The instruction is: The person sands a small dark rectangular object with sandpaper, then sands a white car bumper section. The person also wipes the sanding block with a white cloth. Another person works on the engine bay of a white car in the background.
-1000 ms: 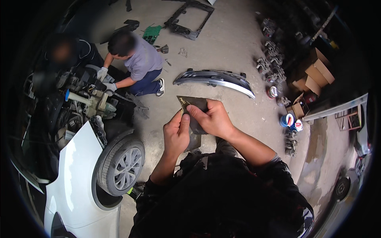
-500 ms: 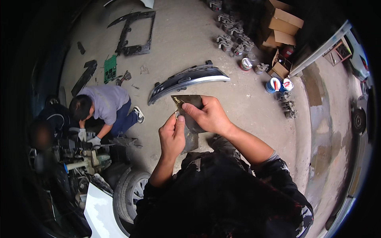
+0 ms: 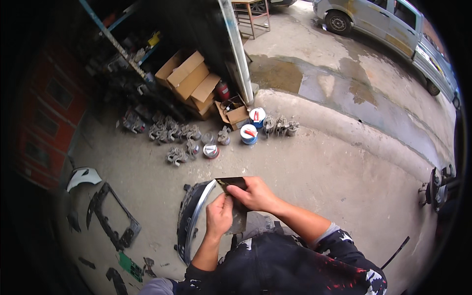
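Observation:
My left hand [image 3: 219,214] and right hand [image 3: 258,196] are both closed on a dark, flat, thin sheet [image 3: 238,220] in front of my body, with a pale yellowish patch at its upper left corner. Both thumbs lie on its face, near one another. Just left of my hands, on the floor, lies a curved black car trim piece [image 3: 187,226] with a silver strip, partly hidden by my left hand and arm.
Around are cans [image 3: 248,135], cardboard boxes [image 3: 189,81], shelving [image 3: 113,39], a white panel [image 3: 83,178], black frame [image 3: 125,221], green piece [image 3: 129,265], red door [image 3: 51,113], post [image 3: 236,54], van [image 3: 381,24], parts [image 3: 432,189]. A co-worker's shoulder [image 3: 157,287] shows at the lower edge.
My view has swung right toward the shelves and van outside, so the white car has left view and the floor parts appear farther left. My hands still grip the sheet, lower in view.

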`<state>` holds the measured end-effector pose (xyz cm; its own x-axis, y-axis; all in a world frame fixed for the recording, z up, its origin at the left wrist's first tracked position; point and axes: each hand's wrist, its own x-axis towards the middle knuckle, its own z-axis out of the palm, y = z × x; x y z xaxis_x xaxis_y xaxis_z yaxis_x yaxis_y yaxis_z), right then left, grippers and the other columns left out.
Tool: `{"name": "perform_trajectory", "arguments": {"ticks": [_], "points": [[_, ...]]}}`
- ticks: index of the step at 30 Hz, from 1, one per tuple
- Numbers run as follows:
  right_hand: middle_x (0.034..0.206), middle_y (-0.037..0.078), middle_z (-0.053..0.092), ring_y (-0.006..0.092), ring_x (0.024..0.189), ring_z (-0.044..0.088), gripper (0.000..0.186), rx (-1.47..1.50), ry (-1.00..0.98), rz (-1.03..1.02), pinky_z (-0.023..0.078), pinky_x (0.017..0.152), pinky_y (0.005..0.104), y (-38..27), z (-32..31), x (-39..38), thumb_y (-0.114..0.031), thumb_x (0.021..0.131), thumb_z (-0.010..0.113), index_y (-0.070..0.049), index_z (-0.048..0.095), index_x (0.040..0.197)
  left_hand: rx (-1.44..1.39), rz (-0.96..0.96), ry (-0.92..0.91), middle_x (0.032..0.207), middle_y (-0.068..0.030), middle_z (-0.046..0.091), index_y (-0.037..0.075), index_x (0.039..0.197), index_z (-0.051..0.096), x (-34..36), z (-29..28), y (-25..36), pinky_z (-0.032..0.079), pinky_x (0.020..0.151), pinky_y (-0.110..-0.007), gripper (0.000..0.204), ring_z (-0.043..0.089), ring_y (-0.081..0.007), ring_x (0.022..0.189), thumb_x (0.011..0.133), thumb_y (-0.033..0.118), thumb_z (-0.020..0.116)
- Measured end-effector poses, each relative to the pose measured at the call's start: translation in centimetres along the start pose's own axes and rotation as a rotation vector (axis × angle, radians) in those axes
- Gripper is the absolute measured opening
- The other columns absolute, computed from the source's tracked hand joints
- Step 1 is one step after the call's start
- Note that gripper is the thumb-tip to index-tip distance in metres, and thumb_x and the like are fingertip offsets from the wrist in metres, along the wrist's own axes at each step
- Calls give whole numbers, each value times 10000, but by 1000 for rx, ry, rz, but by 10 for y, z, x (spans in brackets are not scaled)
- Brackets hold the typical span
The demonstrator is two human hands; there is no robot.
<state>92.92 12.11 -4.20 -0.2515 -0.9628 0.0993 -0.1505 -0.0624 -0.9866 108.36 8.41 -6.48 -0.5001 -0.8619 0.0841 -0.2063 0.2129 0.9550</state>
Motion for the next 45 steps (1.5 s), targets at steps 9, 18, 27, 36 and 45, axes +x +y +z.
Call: {"name": "perform_trajectory", "arguments": {"ticks": [9, 18, 27, 36, 45], "points": [[871, 48, 682, 121, 705, 650, 222, 620, 492, 274, 553, 655, 301, 49, -146, 42, -214, 917, 634, -10, 644, 1005, -358, -131, -405, 979, 11, 618, -50, 1217, 592, 181, 95, 1, 425, 814, -203, 330, 539, -52, 873, 1005, 190, 511], [936, 62, 673, 131, 773, 653, 275, 778, 681, 205, 563, 703, 313, 65, -208, 112, -216, 915, 649, 9, 623, 1071, -445, -84, -727, 1177, -149, 640, -38, 1349, 463, 330, 148, -35, 512, 826, -304, 566, 627, -181, 1007, 1023, 421, 407], [936, 61, 674, 138, 797, 648, 219, 810, 1102, 173, 553, 728, 320, 133, -363, 90, -182, 920, 638, 1, 635, 1041, 660, -999, -1075, 1055, -156, 686, -1, 1131, 662, 303, 163, -339, 501, 840, -355, 642, 633, -240, 1016, 932, 568, 442], [997, 58, 663, 168, 884, 641, 228, 964, 1210, 329, 529, 823, 350, 217, -560, 115, -165, 936, 599, -7, 608, 1099, 348, -682, -834, 965, -62, 699, 21, 1004, 702, 416, 391, -138, 507, 737, -312, 466, 629, -151, 865, 950, 454, 539], [988, 69, 656, 172, 848, 633, 215, 993, 709, 316, 531, 776, 337, 205, -651, 296, -160, 934, 609, -5, 610, 1082, -302, -219, -624, 1025, -61, 641, -9, 1219, 549, 522, 552, 54, 511, 740, -270, 406, 612, -118, 849, 988, 326, 535]]}}
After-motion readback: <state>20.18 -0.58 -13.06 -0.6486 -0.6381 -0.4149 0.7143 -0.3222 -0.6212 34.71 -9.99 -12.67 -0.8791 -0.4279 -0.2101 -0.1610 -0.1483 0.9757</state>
